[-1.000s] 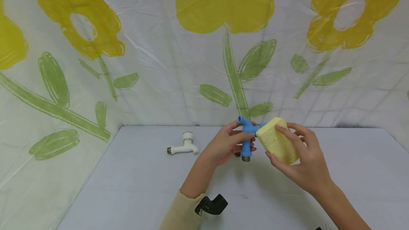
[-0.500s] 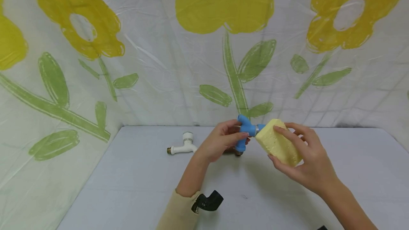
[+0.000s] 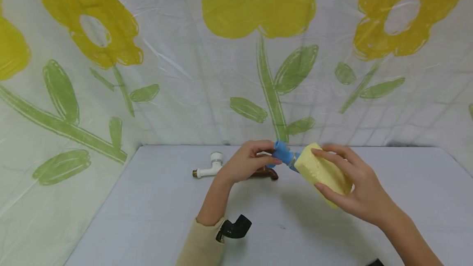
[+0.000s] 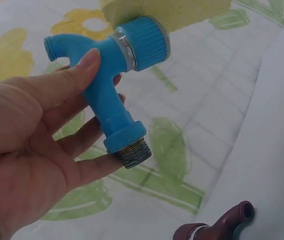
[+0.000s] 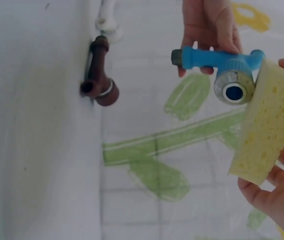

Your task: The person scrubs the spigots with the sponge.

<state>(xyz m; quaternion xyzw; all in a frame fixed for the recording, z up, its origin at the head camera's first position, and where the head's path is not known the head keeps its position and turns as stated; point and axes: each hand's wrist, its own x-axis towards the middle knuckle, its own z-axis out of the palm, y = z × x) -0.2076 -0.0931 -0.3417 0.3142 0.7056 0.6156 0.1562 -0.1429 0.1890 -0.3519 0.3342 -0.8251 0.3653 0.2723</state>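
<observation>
A blue faucet (image 4: 104,80) with a ribbed knob and a threaded metal end is gripped by my left hand (image 3: 246,162), thumb across its body. My right hand (image 3: 360,182) holds a yellow sponge (image 3: 323,173) between thumb and fingers. In the right wrist view, one edge of the sponge (image 5: 269,122) is right at the blue faucet's knob end and spout. The head view has the sponge overlapping the knob. Behind my left hand lies a brown faucet (image 3: 267,172), partly hidden by the hand.
Left of my left hand, a white faucet (image 3: 210,168) lies on the white table (image 3: 148,216). A white sheet (image 3: 207,93) painted with yellow flowers hangs behind the table's back edge. A black angled piece (image 3: 236,227) is attached at my left sleeve.
My left hand has moved left and turned the blue faucet, so its threaded end no longer points down toward me in the head view. The right hand and sponge have shifted slightly lower.
</observation>
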